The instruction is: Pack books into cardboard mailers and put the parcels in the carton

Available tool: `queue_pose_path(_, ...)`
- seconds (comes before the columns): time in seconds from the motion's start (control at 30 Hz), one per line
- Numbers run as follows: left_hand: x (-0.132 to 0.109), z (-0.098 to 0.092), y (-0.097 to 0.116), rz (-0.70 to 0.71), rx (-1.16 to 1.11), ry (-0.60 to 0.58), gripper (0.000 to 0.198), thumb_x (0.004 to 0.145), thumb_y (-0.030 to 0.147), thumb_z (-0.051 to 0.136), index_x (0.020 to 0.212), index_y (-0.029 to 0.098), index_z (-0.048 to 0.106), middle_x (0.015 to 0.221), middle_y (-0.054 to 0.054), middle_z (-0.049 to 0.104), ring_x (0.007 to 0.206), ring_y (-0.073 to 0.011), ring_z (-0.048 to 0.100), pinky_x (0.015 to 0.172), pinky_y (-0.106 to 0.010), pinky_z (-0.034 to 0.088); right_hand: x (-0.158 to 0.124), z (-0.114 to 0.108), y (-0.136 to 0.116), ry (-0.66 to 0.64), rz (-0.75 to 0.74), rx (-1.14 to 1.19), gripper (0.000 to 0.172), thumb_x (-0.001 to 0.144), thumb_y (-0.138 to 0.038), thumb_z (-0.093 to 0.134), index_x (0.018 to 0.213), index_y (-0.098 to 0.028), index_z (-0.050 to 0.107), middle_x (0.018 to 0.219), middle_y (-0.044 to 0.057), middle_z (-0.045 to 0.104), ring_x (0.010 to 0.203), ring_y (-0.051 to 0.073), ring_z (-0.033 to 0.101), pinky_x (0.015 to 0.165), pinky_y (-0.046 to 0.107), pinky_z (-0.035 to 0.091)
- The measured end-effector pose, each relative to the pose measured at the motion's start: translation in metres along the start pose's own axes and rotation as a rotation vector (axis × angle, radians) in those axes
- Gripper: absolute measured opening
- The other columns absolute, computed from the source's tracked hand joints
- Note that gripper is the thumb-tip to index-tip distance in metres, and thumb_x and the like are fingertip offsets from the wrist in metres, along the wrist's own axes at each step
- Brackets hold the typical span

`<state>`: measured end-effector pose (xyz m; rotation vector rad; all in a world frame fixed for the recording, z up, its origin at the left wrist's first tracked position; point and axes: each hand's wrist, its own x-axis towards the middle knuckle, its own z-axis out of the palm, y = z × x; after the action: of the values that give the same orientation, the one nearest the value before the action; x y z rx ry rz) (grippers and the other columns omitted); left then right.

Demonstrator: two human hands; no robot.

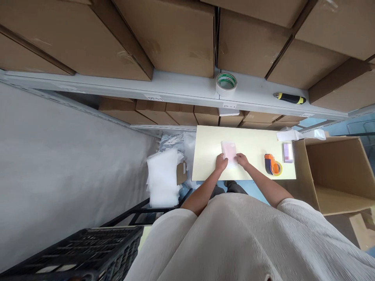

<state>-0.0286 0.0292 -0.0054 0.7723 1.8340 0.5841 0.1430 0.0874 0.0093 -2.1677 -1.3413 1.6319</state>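
A small pale pink flat packet [229, 150] lies on the cream table [211, 148]. My left hand [221, 162] grips the packet's near left corner with curled fingers. My right hand [241, 160] pinches its near right edge. Both forearms reach out from my white shirt over the table's front edge.
An orange tape dispenser [272, 165] and a small blurred card [287, 152] lie to the right on the table. An open cardboard box [336, 171] stands at the right. White foam sheets [162, 175] pile up at the left. A tape roll [226, 84] and a yellow-black knife [290, 98] rest on the shelf. A black crate [88, 253] sits lower left.
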Motion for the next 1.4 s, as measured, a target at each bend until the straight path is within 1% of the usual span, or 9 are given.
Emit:
queue_pose_path(0.1, 0.002, -0.009, -0.002, 0.035, 0.049, 0.06, 0.063, 0.088, 0.022, 0.068, 0.15, 0.016, 0.063, 0.158, -0.017, 0.063, 0.151, -0.0309, 0.058, 0.128, -0.038, 0.042, -0.003, 0.011, -0.006, -0.049, 0.005, 0.049, 0.037, 0.08, -0.032, 0.07, 0.115, -0.02, 0.071, 0.099, 0.008, 0.077, 0.088, 0.022, 0.072, 0.076, 0.032, 0.06)
queue_pose_path(0.23, 0.013, -0.035, -0.007, 0.055, 0.083, 0.098, 0.065, 0.087, 0.022, 0.067, 0.151, 0.015, 0.062, 0.157, -0.018, 0.064, 0.152, -0.0325, 0.055, 0.131, -0.04, 0.039, -0.003, 0.034, -0.024, -0.098, 0.002, 0.138, 0.037, 0.079, -0.031, 0.073, 0.115, -0.021, 0.072, 0.104, 0.008, 0.079, 0.093, 0.023, 0.073, 0.078, 0.032, 0.06)
queue_pose_path(0.5, 0.049, -0.102, -0.015, 0.064, 0.042, 0.176, 0.07, 0.086, 0.019, 0.071, 0.155, 0.017, 0.06, 0.161, -0.015, 0.061, 0.154, -0.032, 0.054, 0.132, -0.04, 0.039, 0.012, 0.085, -0.08, -0.188, -0.061, 0.178, 0.055, 0.08, -0.034, 0.077, 0.133, -0.02, 0.069, 0.134, 0.011, 0.074, 0.113, 0.024, 0.071, 0.095, 0.034, 0.059)
queue_pose_path(0.63, 0.063, -0.125, -0.017, 0.071, -0.008, 0.18, 0.07, 0.088, 0.019, 0.071, 0.157, 0.019, 0.057, 0.165, -0.012, 0.058, 0.154, -0.0286, 0.054, 0.132, -0.036, 0.039, 0.016, 0.106, -0.099, -0.209, -0.108, 0.175, 0.058, 0.079, -0.035, 0.079, 0.135, -0.023, 0.07, 0.142, 0.01, 0.071, 0.124, 0.024, 0.068, 0.104, 0.035, 0.056)
queue_pose_path(0.77, 0.068, -0.138, -0.021, 0.108, -0.014, 0.179, 0.069, 0.088, 0.019, 0.072, 0.155, 0.023, 0.058, 0.166, -0.009, 0.057, 0.156, -0.0264, 0.052, 0.132, -0.035, 0.038, 0.016, 0.117, -0.109, -0.247, -0.156, 0.162, 0.053, 0.08, -0.039, 0.08, 0.131, -0.028, 0.073, 0.148, 0.007, 0.069, 0.128, 0.025, 0.066, 0.108, 0.038, 0.054)
queue_pose_path(0.93, 0.072, -0.144, -0.021, 0.143, -0.011, 0.143, 0.064, 0.09, 0.019, 0.072, 0.152, 0.02, 0.059, 0.169, -0.011, 0.053, 0.158, -0.0247, 0.049, 0.133, -0.033, 0.036, 0.012, 0.119, -0.115, -0.251, -0.162, 0.173, 0.051, 0.08, -0.038, 0.08, 0.13, -0.026, 0.075, 0.147, 0.007, 0.07, 0.126, 0.025, 0.066, 0.109, 0.038, 0.053)
queue_pose_path(1.13, 0.07, -0.15, -0.022, 0.178, 0.003, 0.113, 0.06, 0.089, 0.019, 0.073, 0.148, 0.024, 0.062, 0.165, -0.009, 0.056, 0.156, -0.0249, 0.052, 0.132, -0.033, 0.038, 0.006, 0.122, -0.114, -0.245, -0.18, 0.175, 0.045, 0.082, -0.033, 0.078, 0.126, -0.024, 0.076, 0.132, 0.006, 0.076, 0.12, 0.023, 0.068, 0.109, 0.039, 0.053)
queue_pose_path(1.27, 0.062, -0.159, -0.026, 0.184, 0.036, 0.13, 0.061, 0.087, 0.015, 0.072, 0.147, 0.019, 0.063, 0.168, -0.013, 0.052, 0.163, -0.0275, 0.042, 0.135, -0.034, 0.032, -0.001, 0.123, -0.109, -0.197, -0.192, 0.152, 0.037, 0.083, -0.028, 0.075, 0.119, -0.023, 0.076, 0.117, 0.006, 0.079, 0.107, 0.023, 0.072, 0.105, 0.04, 0.056)
queue_pose_path(1.4, 0.052, -0.169, -0.026, 0.186, 0.058, 0.197, 0.06, 0.085, 0.012, 0.07, 0.144, 0.02, 0.064, 0.171, -0.013, 0.048, 0.167, -0.0299, 0.035, 0.138, -0.04, 0.029, -0.007, 0.116, -0.103, -0.117, -0.214, 0.135, 0.03, 0.081, -0.025, 0.074, 0.111, -0.024, 0.077, 0.12, 0.006, 0.079, 0.108, 0.023, 0.072, 0.102, 0.04, 0.058)
